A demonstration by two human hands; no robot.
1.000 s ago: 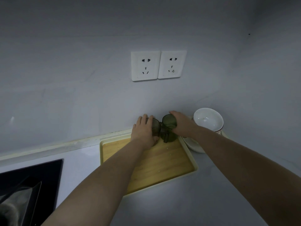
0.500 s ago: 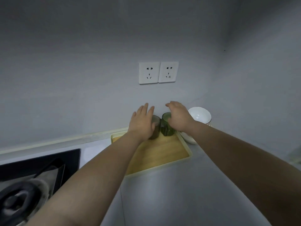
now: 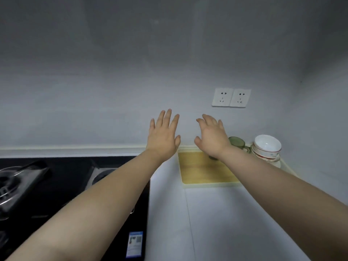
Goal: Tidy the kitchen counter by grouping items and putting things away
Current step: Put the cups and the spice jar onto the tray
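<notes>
Left hand (image 3: 163, 135): raised before the wall, fingers straight and spread, holding nothing.
Right hand (image 3: 211, 138): raised over the tray's back edge, fingers loosely fanned, empty.
Green cup (image 3: 236, 143): upright at the tray's back right, just beside the bowls; translucent, cylindrical, handle toward the bowls.
Dark sliver (image 3: 212, 157): on the tray under the right wrist; too hidden to name.
Tray (image 3: 203, 172): rectangular, pale wood grain, cream raised rim, set against the wall.
Bowls (image 3: 266, 146): stacked in the corner, glossy white, thin red band.
Counter (image 3: 216, 223): smooth, pale, matte.
Hob (image 3: 56, 185): black glass, metal burner rings.
Step in hand: probably release and reach for the next item; best to lift both hands clear of the cup before swinging sideways, keeping drinkware grouped at the tray's back.
</notes>
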